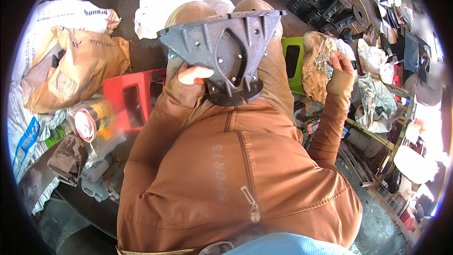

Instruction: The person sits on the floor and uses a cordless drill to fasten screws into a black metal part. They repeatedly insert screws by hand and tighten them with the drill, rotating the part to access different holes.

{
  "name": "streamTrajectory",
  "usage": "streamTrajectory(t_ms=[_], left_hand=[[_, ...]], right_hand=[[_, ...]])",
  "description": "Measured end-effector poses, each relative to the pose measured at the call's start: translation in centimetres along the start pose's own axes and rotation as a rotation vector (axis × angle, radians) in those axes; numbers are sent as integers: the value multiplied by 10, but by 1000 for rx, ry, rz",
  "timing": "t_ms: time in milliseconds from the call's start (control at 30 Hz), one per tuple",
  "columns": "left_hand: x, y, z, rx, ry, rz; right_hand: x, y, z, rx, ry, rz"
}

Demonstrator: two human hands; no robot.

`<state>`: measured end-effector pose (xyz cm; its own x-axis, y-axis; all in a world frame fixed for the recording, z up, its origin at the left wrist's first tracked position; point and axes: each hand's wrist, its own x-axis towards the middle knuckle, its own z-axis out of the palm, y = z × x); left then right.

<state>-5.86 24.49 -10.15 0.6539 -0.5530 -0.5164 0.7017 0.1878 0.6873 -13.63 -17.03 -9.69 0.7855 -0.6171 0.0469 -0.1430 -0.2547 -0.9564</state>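
Observation:
A black ribbed plastic housing [231,59], wide at the top and narrowing to a round base, rests over my lap. My left hand [193,75] is closed on its left edge, thumb lying on the front face. Several small shiny screws sit in holes in the housing. To the right, a crumpled brown bag [313,85] lies open with a heap of small metal screws [323,63] in it. Over the right side of that heap is my right hand [342,66], fingertips pinched together; whatever they hold is too small to make out.
A red plastic crate [130,85] stands left of my legs, a green crate [293,52] right of them. Several black housings [325,4] are stacked at the far right. Brown paper sacks [75,68] and a can in plastic [87,123] crowd the left. A cluttered rack [377,141] stands right.

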Motion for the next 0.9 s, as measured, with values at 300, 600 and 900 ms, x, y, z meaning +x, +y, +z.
streamTrajectory(t_ms=[300,600,900], left_hand=[[6,-15,9,-122,-207,312],[3,-17,5,-174,-160,368],[-1,-8,6,-126,-119,317]], right_hand=[[-65,-147,144,-488,-781,-900],[-69,-151,160,-756,-804,-1028],[-75,-149,162,-759,-726,-1077]])
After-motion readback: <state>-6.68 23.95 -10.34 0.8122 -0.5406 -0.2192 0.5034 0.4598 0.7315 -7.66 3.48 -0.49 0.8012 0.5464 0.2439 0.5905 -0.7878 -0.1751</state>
